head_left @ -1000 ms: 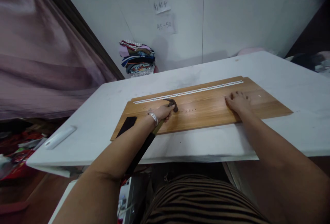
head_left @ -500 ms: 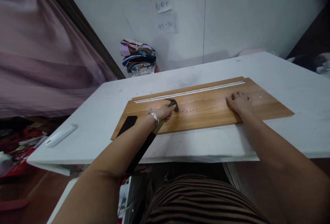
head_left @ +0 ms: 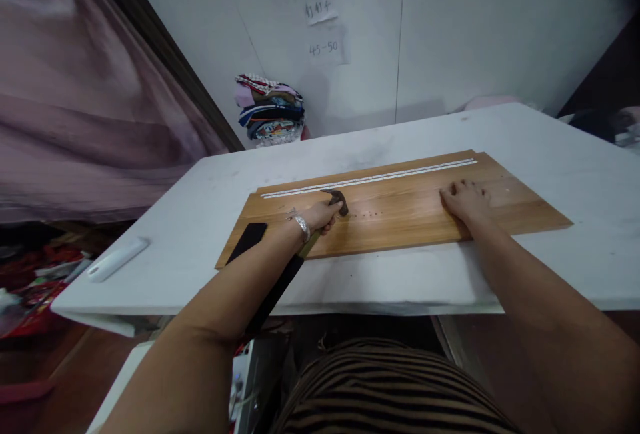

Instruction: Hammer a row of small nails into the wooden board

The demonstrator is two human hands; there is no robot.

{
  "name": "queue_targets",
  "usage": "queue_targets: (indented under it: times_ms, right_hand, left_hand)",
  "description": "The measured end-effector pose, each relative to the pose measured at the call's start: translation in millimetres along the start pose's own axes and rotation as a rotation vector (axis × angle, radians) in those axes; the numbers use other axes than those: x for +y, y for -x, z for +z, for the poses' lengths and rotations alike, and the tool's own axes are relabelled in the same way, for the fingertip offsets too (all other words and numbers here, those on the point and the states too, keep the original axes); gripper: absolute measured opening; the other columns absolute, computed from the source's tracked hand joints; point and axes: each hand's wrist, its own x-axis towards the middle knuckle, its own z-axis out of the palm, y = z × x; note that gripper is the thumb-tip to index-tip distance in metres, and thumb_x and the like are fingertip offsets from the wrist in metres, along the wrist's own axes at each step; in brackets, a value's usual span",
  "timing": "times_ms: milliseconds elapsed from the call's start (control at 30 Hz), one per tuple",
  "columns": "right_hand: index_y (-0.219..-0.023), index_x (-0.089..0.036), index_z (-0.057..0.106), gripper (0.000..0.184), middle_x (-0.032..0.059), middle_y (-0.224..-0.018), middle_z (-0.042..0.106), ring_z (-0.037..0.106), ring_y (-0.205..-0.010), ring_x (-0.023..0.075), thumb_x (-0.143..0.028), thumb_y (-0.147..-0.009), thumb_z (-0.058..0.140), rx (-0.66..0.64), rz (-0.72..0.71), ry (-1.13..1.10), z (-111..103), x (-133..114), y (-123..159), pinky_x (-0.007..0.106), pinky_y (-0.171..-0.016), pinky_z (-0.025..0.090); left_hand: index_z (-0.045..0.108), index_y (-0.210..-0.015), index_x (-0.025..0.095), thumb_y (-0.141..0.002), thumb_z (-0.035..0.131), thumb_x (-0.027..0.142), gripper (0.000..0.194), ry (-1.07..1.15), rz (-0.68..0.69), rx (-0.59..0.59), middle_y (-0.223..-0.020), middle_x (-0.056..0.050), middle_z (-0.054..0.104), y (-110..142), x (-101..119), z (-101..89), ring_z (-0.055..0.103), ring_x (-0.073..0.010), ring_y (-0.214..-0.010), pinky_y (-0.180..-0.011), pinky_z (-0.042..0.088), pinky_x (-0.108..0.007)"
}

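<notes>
My left hand, with a silver bracelet on its wrist, is closed round a claw hammer just below the head. The hammer's long handle, dark at the lower end, slants back under my forearm. Its head is over a wooden board; whether it touches the board I cannot tell. Right of it, a short row of small nail heads or holes runs along the wood. My right hand rests on the board's right half, fingers bent and slightly apart, holding nothing I can see.
Two white marked strips lie along the board's far side. A black flat piece is on its left end. The white table also bears a white-handled object. Folded clothes are stacked by the wall; a pink curtain hangs left.
The view has shifted very slightly. Both hands, the hammer and the board keep nearly the same places.
</notes>
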Motion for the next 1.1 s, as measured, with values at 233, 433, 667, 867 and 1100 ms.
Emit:
queue_targets:
  times_ms: [233, 433, 667, 867, 1100]
  right_hand:
    - [-0.123, -0.012, 0.073, 0.057, 0.0235, -0.142, 0.065, 0.052, -0.138, 0.0366, -0.048, -0.105, 0.032, -0.006, 0.005, 0.008, 0.7, 1.6, -1.7, 0.054, -0.116, 0.038]
    - [-0.123, -0.013, 0.073, 0.056, 0.0235, -0.141, 0.065, 0.054, -0.137, 0.0375, -0.049, -0.105, 0.033, -0.005, 0.004, -0.004, -0.5, 1.7, -0.9, 0.056, -0.115, 0.039]
    - [-0.133, -0.014, 0.07, 0.052, 0.0227, -0.143, 0.066, 0.056, -0.137, 0.0368, -0.044, -0.099, 0.045, 0.08, 0.023, -0.284, -11.9, 1.6, 5.1, 0.052, -0.114, 0.044]
    - [-0.153, -0.019, 0.059, 0.058, 0.017, -0.132, 0.075, 0.073, -0.116, 0.0284, -0.036, -0.098, 0.057, -0.156, 0.125, -0.976, -24.9, -50.7, 34.5, 0.04, -0.094, 0.061]
    - [-0.165, -0.032, 0.035, 0.072, 0.0094, -0.128, 0.077, 0.076, -0.099, 0.0188, -0.04, -0.101, 0.067, -0.812, 0.039, -1.496, -39.2, -167.4, 88.0, 0.034, -0.084, 0.062]
  left_hand:
    - [0.053, -0.096, 0.022, -0.113, 0.047, 0.037, 0.024, 0.003, -0.008, -0.014, -0.056, 0.007, 0.048, -0.5, -1.0, 2.6, 0.041, -0.0085, -0.041, -0.043, 0.033, -0.02]
    - [0.055, -0.093, 0.022, -0.108, 0.058, 0.047, 0.029, 0.068, -0.008, -0.056, -0.059, 0.006, 0.05, -6.9, -3.6, 1.5, 0.042, -0.0078, -0.042, -0.043, 0.035, -0.019]
    - [0.056, -0.091, 0.02, -0.107, 0.061, 0.044, 0.029, 0.255, -0.056, -0.121, -0.06, 0.005, 0.052, -8.7, 0.4, -1.4, 0.044, -0.0078, -0.043, -0.044, 0.038, -0.02]
    - [0.053, -0.091, 0.021, -0.108, 0.059, 0.047, 0.032, 0.382, -0.076, -0.137, -0.062, 0.005, 0.053, -13.2, 12.7, 2.7, 0.049, -0.0087, -0.047, -0.049, 0.045, -0.021]
    - [0.054, -0.088, 0.02, -0.108, 0.057, 0.053, 0.038, 0.641, -0.05, -0.122, -0.059, 0.004, 0.054, -18.8, 33.6, 19.1, 0.051, -0.0095, -0.047, -0.051, 0.048, -0.021]
